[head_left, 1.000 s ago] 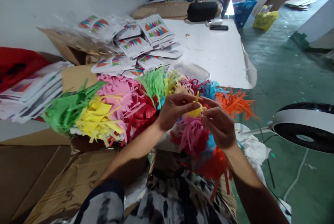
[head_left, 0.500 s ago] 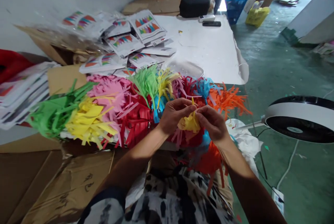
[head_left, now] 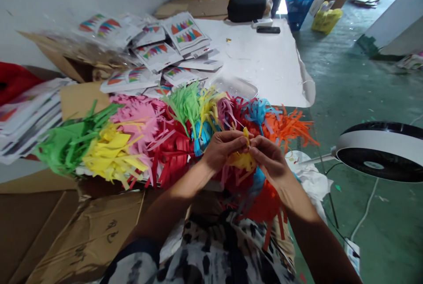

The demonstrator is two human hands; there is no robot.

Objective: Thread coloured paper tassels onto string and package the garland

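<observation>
A yellow paper tassel [head_left: 243,160] is pinched between my two hands, its narrow top poking up above the fingertips. My left hand [head_left: 223,151] closes on it from the left, thumb against index finger. From the right my right hand [head_left: 269,156] grips the same tassel, fingertips nearly meeting the left ones. Below and behind the hands lie fringed tassels: orange [head_left: 287,127], light blue [head_left: 261,110], dark red [head_left: 175,151] and light green [head_left: 185,103]. Farther left are pink [head_left: 142,118], yellow [head_left: 112,154] and green [head_left: 71,143] bunches. An orange tassel [head_left: 264,204] hangs near my lap.
Printed white packets [head_left: 185,32] are piled at the back left, with another stack [head_left: 31,116] at far left. A black case [head_left: 246,8] and a dark phone-like object [head_left: 268,30] rest on the white table cover [head_left: 264,61]. A fan [head_left: 380,151] stands right; cardboard [head_left: 95,235] lies lower left.
The yellow tassel's top has turned and now shows as a thicker twisted tip. Both hands have shifted very slightly, still pinching it; its lower part is more hidden.
</observation>
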